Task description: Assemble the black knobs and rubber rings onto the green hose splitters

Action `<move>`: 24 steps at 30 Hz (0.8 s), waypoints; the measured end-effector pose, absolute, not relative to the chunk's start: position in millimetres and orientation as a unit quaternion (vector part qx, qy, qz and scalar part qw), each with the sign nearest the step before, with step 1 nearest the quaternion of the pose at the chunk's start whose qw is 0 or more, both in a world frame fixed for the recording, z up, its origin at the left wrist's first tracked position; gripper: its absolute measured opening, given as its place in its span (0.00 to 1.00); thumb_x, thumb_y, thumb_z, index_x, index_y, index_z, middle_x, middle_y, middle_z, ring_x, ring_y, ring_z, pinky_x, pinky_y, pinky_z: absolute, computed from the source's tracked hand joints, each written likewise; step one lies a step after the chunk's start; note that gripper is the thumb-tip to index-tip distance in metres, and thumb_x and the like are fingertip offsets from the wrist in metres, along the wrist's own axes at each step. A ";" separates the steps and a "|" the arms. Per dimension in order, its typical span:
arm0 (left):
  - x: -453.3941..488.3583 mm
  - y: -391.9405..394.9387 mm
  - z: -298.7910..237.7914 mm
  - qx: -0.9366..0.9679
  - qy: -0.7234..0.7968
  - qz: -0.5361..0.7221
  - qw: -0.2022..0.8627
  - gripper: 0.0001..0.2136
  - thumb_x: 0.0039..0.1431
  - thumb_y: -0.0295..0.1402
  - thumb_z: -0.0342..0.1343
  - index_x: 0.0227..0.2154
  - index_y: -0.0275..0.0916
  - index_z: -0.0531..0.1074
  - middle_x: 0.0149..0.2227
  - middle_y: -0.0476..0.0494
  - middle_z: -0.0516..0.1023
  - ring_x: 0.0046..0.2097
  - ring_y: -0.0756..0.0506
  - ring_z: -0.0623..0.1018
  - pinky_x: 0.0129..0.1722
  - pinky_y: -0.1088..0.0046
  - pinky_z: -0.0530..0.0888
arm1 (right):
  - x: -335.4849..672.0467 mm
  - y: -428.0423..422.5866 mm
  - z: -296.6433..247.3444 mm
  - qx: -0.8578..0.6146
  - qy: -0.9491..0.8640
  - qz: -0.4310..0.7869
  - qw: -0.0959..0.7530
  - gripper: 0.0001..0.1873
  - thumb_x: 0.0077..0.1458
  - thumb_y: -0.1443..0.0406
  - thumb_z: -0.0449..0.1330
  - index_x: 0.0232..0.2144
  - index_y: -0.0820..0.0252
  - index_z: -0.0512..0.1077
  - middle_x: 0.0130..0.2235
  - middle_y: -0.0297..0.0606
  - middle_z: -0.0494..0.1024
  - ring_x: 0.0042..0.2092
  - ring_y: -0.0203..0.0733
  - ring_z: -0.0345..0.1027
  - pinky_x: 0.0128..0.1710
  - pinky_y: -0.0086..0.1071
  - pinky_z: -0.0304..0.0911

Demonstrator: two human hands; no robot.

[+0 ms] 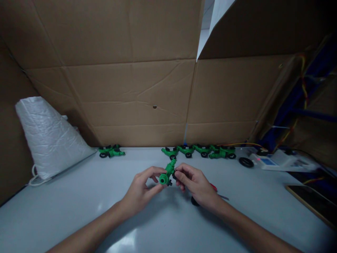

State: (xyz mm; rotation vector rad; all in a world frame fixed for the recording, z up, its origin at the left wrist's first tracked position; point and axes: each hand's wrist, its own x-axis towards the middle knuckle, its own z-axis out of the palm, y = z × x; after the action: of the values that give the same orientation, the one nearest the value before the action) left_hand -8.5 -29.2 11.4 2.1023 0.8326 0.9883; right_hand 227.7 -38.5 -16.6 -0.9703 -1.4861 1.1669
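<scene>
A green plastic hose splitter (170,168) with black fittings is held above the table in front of me. Its round, stepped end, with a dark hole, points toward me. My left hand (145,184) grips it from the left between thumb and fingers. On the other side, my right hand (191,181) pinches a small black piece (174,174) against the splitter; whether it is attached I cannot tell. Beneath my right hand lie a black round part (195,201) and a tool with a red part (213,187) and a thin grey end, both partly hidden.
Several similar green splitters (186,151) line the back edge, with more green pieces (112,151) at back left. A white sack (51,140) leans at left. On the right are a black ring (246,162), a white device (279,161) and a dark panel (312,203). Cardboard (137,84) walls the back.
</scene>
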 end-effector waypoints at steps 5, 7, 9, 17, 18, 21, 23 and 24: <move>-6.8 -30.9 11.4 0.809 0.305 0.382 0.327 0.12 0.68 0.32 0.63 0.52 0.41 0.77 0.48 0.43 0.83 0.47 0.44 0.80 0.48 0.68 0.75 | 226.0 -39.3 -16.4 -0.409 -0.610 0.469 0.490 0.26 0.65 0.41 0.62 0.35 0.58 0.74 0.28 0.32 0.74 0.26 0.37 0.64 0.27 0.31 0.59; -5.8 -31.8 10.5 0.810 0.301 0.382 0.327 0.11 0.69 0.32 0.63 0.52 0.40 0.77 0.48 0.42 0.83 0.47 0.44 0.80 0.48 0.67 0.75 | 225.5 -40.3 -15.4 -0.416 -0.611 0.460 0.492 0.26 0.65 0.41 0.61 0.34 0.58 0.73 0.28 0.32 0.74 0.26 0.37 0.64 0.27 0.31 0.59; -5.6 -32.2 8.5 0.815 0.292 0.385 0.322 0.11 0.69 0.32 0.63 0.52 0.40 0.76 0.49 0.41 0.82 0.48 0.43 0.80 0.49 0.67 0.75 | 225.5 -41.8 -14.6 -0.424 -0.615 0.446 0.493 0.25 0.67 0.42 0.61 0.34 0.58 0.73 0.28 0.32 0.74 0.27 0.37 0.64 0.27 0.31 0.58; -9.1 -30.0 -0.2 0.849 0.212 0.392 0.283 0.13 0.70 0.29 0.63 0.54 0.42 0.73 0.53 0.38 0.80 0.52 0.42 0.80 0.51 0.65 0.76 | 227.5 -49.7 -10.6 -0.439 -0.654 0.384 0.482 0.20 0.71 0.48 0.58 0.35 0.57 0.73 0.29 0.32 0.74 0.29 0.38 0.64 0.29 0.32 0.58; -9.3 -29.9 -0.4 0.853 0.208 0.392 0.276 0.13 0.70 0.29 0.63 0.54 0.42 0.72 0.53 0.38 0.79 0.52 0.43 0.80 0.51 0.65 0.76 | 227.7 -50.3 -9.9 -0.439 -0.659 0.377 0.480 0.20 0.71 0.49 0.58 0.35 0.57 0.73 0.29 0.32 0.74 0.29 0.38 0.64 0.30 0.32 0.57; -9.3 -30.2 0.7 0.859 0.205 0.390 0.262 0.12 0.70 0.29 0.62 0.53 0.42 0.72 0.52 0.38 0.79 0.52 0.43 0.80 0.50 0.67 0.77 | 228.1 -50.9 -8.7 -0.442 -0.672 0.356 0.476 0.18 0.72 0.51 0.58 0.35 0.57 0.74 0.29 0.32 0.74 0.30 0.38 0.64 0.31 0.32 0.57; -9.0 -30.9 2.2 0.861 0.203 0.389 0.257 0.12 0.70 0.29 0.62 0.53 0.42 0.72 0.52 0.38 0.79 0.51 0.44 0.80 0.50 0.68 0.77 | 228.2 -50.9 -8.5 -0.441 -0.677 0.348 0.475 0.17 0.72 0.52 0.58 0.35 0.57 0.74 0.29 0.32 0.74 0.30 0.38 0.65 0.31 0.32 0.57; -8.8 -31.3 3.0 0.862 0.202 0.389 0.255 0.11 0.70 0.29 0.62 0.53 0.41 0.72 0.52 0.38 0.79 0.51 0.44 0.80 0.50 0.68 0.77 | 228.2 -51.0 -8.2 -0.440 -0.679 0.346 0.475 0.17 0.72 0.53 0.59 0.35 0.57 0.74 0.29 0.32 0.74 0.31 0.38 0.65 0.31 0.32 0.57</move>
State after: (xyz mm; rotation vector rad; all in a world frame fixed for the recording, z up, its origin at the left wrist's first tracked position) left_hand -8.8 -31.3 3.0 2.3404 0.5487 1.0564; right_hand 228.2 -51.0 -8.2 -1.0746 -1.6601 0.8455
